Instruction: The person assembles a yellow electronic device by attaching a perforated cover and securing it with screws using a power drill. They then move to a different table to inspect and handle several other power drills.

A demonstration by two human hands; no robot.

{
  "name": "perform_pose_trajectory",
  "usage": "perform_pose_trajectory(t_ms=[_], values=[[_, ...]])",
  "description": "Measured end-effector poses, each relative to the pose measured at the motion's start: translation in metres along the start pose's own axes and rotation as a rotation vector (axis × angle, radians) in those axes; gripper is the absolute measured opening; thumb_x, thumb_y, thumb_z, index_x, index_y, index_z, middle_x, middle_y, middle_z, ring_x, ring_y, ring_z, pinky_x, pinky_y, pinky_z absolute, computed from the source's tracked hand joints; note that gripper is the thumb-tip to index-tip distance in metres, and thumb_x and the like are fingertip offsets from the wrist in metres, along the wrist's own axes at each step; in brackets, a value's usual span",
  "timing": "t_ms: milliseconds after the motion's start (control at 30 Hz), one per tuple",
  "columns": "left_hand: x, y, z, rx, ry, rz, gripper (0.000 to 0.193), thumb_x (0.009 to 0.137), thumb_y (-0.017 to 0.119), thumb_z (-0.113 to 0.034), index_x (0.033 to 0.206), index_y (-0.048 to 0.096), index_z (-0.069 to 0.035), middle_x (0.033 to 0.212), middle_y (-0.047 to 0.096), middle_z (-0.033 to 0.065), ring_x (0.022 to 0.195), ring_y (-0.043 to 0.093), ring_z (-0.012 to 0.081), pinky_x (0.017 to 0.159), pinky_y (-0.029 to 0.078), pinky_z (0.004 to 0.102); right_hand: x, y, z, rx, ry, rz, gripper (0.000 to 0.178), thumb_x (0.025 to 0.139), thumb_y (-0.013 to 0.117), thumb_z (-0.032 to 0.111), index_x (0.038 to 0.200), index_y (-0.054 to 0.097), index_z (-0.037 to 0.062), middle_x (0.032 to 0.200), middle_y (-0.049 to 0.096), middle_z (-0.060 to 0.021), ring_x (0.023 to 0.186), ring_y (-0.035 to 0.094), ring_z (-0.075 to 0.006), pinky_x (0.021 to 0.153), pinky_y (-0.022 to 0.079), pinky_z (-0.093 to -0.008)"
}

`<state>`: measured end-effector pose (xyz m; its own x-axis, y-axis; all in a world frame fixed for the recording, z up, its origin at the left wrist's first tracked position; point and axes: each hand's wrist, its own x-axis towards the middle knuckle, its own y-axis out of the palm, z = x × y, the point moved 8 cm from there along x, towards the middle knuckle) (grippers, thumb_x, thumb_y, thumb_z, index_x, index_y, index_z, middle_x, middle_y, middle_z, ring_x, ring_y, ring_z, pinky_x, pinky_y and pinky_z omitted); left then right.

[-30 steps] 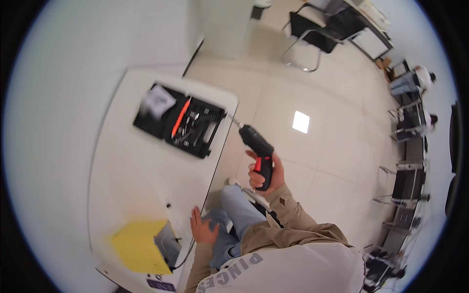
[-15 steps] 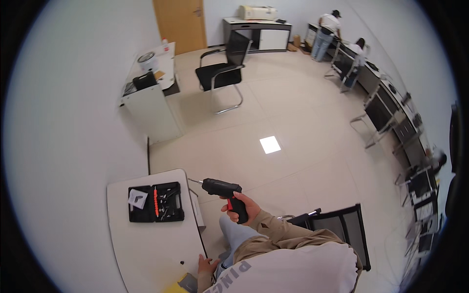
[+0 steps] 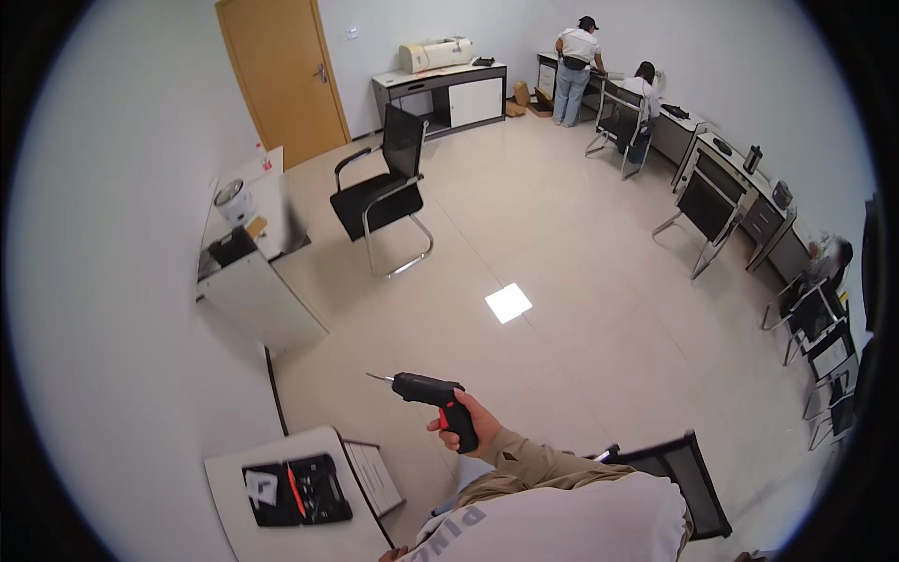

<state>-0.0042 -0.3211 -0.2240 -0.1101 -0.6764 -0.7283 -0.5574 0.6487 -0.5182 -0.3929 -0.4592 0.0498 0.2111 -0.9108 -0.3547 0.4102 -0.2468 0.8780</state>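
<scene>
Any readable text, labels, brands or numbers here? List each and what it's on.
White shirt: large grey letters, cut off at the lower edge; not transcribed.
White leaflet in black case: dark print, too small to read.
Power screwdriver: no legible lettering.
Bottle: label too small.

The far side of the power screwdriver (image 3: pixel 426 388) is free; near left, an open case (image 3: pixel 280 513) obstructs the surface (image 3: pixel 307 545).

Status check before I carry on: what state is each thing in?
Right hand: gripping the screwdriver
Power screwdriver: held up, bit fitted
Left hand: mostly cut off, grip unclear
Tool case: open on table
Orange rod: in case
Door: shut
</scene>
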Motion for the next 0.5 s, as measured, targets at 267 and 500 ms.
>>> perform_pose_trajectory(t_ms=[267, 500], values=[[0.105, -0.098, -0.283, -0.161, 0.396, -0.232, 0.048, 0.086, 0.070, -0.039, 0.114, 0.066, 0.001, 0.096, 0.072, 0.0160, 0.089, 0.069, 0.0238, 0.083, 0.053, 0.0343, 0.043, -0.021, 0.231, 0.064, -0.342, 0.034, 0.059, 0.097, 0.042, 0.059, 0.123, 0.055, 0.0075, 0.095, 0.065, -0.0173, 0.059, 0.055, -0.0175, 0.053, 0.046, -0.0314], [0.181, -0.097, -0.543, 0.065, 0.551, 0.025, 0.057, 0.082, 0.071, -0.046, 0.116, 0.066, 0.000, 0.110, 0.070, 0.0181, 0.103, 0.068, 0.0262, 0.089, 0.052, 0.0364, 0.017, -0.073, 0.342, 0.151, -0.555, -0.020, 0.066, 0.096, 0.041, 0.061, 0.130, 0.050, 0.0056, 0.095, 0.066, -0.0165, 0.058, 0.052, -0.0177, 0.053, 0.044, -0.0327]])
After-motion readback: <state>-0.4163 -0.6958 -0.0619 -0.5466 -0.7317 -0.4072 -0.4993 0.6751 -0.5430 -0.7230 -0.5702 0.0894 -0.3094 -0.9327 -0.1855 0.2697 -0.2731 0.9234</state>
